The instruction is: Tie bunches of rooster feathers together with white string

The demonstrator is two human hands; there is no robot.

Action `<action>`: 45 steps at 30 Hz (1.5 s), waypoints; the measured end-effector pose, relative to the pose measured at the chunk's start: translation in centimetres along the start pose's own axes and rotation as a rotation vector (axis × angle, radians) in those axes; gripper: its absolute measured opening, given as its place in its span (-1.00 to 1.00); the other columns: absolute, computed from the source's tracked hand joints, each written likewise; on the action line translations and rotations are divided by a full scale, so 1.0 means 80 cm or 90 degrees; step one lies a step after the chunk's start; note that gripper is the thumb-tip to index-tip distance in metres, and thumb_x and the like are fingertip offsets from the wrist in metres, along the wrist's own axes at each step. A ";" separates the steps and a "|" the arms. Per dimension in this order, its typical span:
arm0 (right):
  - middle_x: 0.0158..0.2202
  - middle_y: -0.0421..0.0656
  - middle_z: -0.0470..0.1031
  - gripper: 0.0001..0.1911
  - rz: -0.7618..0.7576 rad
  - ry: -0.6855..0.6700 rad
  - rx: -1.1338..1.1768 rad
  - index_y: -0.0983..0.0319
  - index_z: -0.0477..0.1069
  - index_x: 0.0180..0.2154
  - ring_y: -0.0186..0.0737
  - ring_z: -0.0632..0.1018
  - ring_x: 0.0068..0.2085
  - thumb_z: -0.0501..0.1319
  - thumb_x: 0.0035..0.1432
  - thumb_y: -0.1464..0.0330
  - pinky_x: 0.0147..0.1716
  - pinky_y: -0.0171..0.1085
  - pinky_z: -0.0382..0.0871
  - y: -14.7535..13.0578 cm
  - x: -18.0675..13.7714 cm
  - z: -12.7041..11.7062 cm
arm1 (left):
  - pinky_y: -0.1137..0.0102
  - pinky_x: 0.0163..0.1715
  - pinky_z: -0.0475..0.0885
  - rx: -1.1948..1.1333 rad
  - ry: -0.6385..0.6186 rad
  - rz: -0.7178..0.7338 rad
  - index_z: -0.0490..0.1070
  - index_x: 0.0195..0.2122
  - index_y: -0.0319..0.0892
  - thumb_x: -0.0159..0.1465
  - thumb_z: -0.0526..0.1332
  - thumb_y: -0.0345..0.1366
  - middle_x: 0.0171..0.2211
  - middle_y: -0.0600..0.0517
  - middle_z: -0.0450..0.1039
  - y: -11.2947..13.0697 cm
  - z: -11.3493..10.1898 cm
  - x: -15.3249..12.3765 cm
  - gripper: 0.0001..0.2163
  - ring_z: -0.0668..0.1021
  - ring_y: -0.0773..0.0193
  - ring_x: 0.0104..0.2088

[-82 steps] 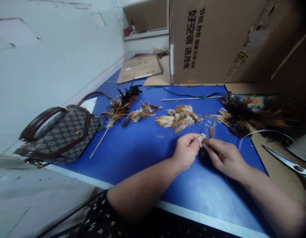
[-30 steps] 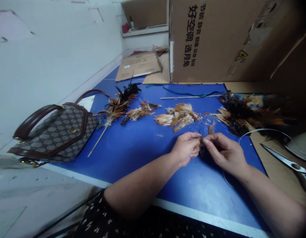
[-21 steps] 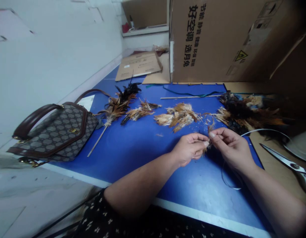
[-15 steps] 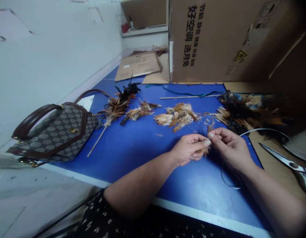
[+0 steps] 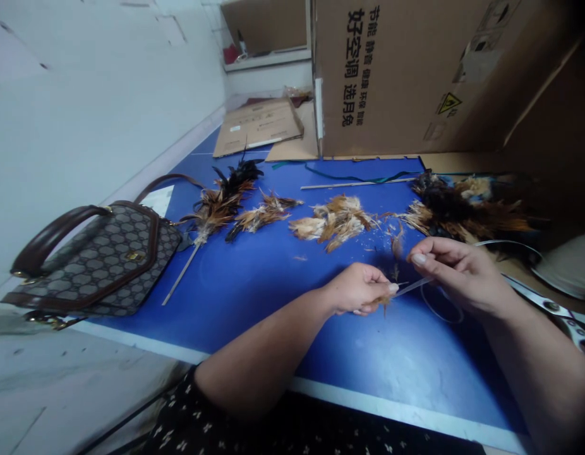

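Observation:
My left hand (image 5: 359,289) pinches a small bunch of brown feathers (image 5: 386,300) just above the blue table (image 5: 254,284). A little to its right, my right hand (image 5: 458,272) holds a thin clear strip (image 5: 412,287) that runs taut from the bunch to its fingers and loops on behind the hand. The two hands are a short way apart. Loose brown and cream feathers (image 5: 333,222) lie in a pile just beyond the hands.
A patterned handbag (image 5: 91,262) lies at the left edge. Feather bundles (image 5: 226,202) on sticks lie past it, and dark feathers (image 5: 463,205) pile up at the right. Scissors (image 5: 555,313) rest at the right. A big cardboard box (image 5: 416,76) stands behind.
My right hand has pulled away to the right, drawing the clear strip tight from the bunch. My left hand has sunk slightly with the feathers. The view has shifted a little.

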State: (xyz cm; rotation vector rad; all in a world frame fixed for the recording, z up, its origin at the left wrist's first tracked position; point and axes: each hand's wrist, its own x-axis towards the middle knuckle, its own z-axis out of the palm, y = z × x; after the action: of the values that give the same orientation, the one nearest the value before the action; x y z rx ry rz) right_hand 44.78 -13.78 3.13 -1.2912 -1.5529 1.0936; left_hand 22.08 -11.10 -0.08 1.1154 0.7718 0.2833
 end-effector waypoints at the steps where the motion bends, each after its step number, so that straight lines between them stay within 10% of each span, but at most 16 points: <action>1: -0.52 -0.25 0.37 -0.61 -0.002 -0.004 0.000 0.18 0.56 -0.32 -0.36 0.28 -0.52 0.39 0.29 -0.01 -0.53 -0.29 0.18 -0.003 -0.001 0.002 | 0.53 -0.72 0.02 0.043 -0.006 -0.017 0.36 -0.33 -0.17 0.32 0.39 0.04 -0.66 0.23 0.27 0.002 0.001 -0.002 -0.62 0.21 0.51 -0.76; 15: -0.48 -0.21 0.46 -0.53 -0.005 0.022 -0.056 0.16 0.49 -0.38 -0.26 0.42 -0.47 0.35 0.27 -0.10 -0.45 -0.27 0.33 0.009 0.001 0.075 | 0.48 -0.73 0.18 0.222 -0.213 -0.018 0.41 -0.34 -0.15 0.40 0.29 -0.08 -0.70 0.18 0.27 -0.008 0.006 -0.008 -0.73 0.28 0.41 -0.75; 24: -0.16 -0.03 0.60 -0.75 -0.184 0.241 -0.250 0.06 0.54 -0.23 0.07 0.59 -0.09 0.24 0.42 0.07 0.04 0.02 0.43 0.007 0.006 0.035 | 0.55 -0.73 0.14 -0.097 0.045 0.079 0.41 -0.31 -0.19 0.32 0.36 -0.21 -0.63 0.17 0.38 -0.008 -0.002 0.012 -0.80 0.32 0.47 -0.75; 31: -0.40 -0.12 0.52 -0.60 -0.150 0.104 -0.282 0.09 0.45 -0.41 -0.06 0.52 -0.34 0.24 0.39 -0.01 -0.25 -0.07 0.40 0.008 0.004 0.033 | 0.53 -0.72 0.21 -0.151 0.078 0.098 0.41 -0.31 -0.19 0.28 0.39 -0.14 -0.72 0.16 0.34 -0.009 -0.009 0.019 -0.75 0.34 0.41 -0.78; 45: -0.25 -0.09 0.58 -0.83 -0.233 0.070 -0.218 0.11 0.53 -0.27 -0.07 0.58 -0.21 0.32 0.39 0.20 -0.13 -0.11 0.47 0.010 -0.001 0.040 | 0.48 -0.69 0.24 -0.202 0.115 0.170 0.51 -0.31 -0.27 0.13 0.51 -0.01 -0.69 0.15 0.35 -0.013 -0.008 0.025 -0.60 0.35 0.42 -0.72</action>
State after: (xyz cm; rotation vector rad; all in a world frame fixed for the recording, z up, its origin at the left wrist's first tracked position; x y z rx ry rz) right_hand 41.99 -14.11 1.42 -1.1955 -1.8548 0.5344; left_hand 22.90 -9.96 -1.95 0.8975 0.7063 0.7155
